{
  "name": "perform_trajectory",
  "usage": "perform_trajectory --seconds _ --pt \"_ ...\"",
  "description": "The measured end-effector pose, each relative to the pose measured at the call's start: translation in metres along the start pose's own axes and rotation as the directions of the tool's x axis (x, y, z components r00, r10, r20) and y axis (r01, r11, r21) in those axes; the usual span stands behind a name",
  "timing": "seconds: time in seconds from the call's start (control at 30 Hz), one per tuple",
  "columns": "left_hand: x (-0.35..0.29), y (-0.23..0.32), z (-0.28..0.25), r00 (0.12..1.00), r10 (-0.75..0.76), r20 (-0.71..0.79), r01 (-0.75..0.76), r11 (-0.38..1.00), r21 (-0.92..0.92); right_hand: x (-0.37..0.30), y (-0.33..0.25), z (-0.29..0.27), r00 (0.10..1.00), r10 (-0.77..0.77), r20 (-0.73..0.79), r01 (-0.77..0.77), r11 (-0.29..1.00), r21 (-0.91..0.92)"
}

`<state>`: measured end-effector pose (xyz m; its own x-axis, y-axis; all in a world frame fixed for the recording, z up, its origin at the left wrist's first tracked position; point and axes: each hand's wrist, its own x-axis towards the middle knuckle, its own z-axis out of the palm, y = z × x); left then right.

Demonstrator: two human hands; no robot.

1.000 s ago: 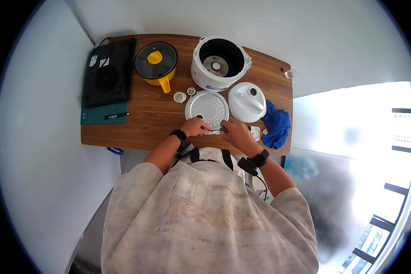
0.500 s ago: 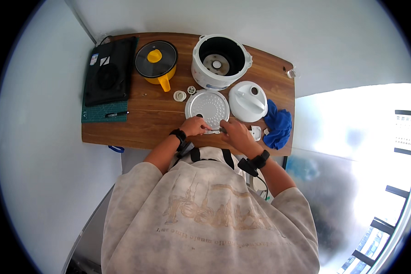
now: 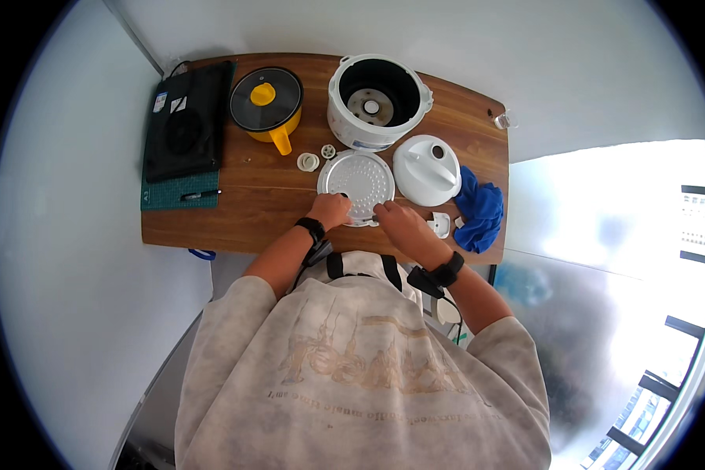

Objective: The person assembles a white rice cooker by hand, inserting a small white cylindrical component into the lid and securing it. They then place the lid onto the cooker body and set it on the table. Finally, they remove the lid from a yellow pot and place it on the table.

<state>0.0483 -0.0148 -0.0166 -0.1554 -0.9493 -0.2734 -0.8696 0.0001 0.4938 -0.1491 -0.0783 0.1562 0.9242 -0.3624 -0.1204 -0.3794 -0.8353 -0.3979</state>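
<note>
A round silver inner lid plate with raised dots lies on the wooden table in front of me. My left hand is closed at its near-left rim, the fingertips hidden beneath the hand. At the near-right rim is my right hand, its fingers curled and pinched together. A small dark bit shows by those fingertips, too little to name. Just right of the plate rests a white rice cooker lid. A small white plastic part lies beside my right hand.
Behind the plate stands the white rice cooker body, uncovered. Left of it are a yellow pot with a dark lid, a white ring part and a small round part. A blue cloth lies right; a black appliance far left.
My left hand has turned and drawn its fingers in; before, they reached along the near rim toward my right hand. My right hand has shifted slightly left and away from me.
</note>
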Motion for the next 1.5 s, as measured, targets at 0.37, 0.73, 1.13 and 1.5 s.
perform_trajectory --seconds 0.37,0.73,1.13,1.5 --pt "0.004 -0.008 0.013 0.997 -0.032 -0.077 0.032 0.999 -0.010 0.000 0.005 0.006 1.000 -0.017 -0.016 0.015 0.990 -0.144" --pt "0.000 -0.003 -0.003 0.995 -0.097 -0.022 0.094 0.988 -0.120 0.009 -0.012 -0.006 0.987 0.128 -0.093 -0.140 0.980 -0.140" --pt "0.000 -0.007 0.001 0.994 -0.095 -0.055 0.087 0.986 -0.143 0.000 -0.009 -0.006 0.993 -0.010 0.118 0.022 0.994 -0.104" --pt "0.002 -0.011 0.001 0.996 -0.082 -0.034 0.075 0.984 -0.158 0.014 -0.001 0.009 0.999 0.014 0.050 -0.007 0.990 -0.140"
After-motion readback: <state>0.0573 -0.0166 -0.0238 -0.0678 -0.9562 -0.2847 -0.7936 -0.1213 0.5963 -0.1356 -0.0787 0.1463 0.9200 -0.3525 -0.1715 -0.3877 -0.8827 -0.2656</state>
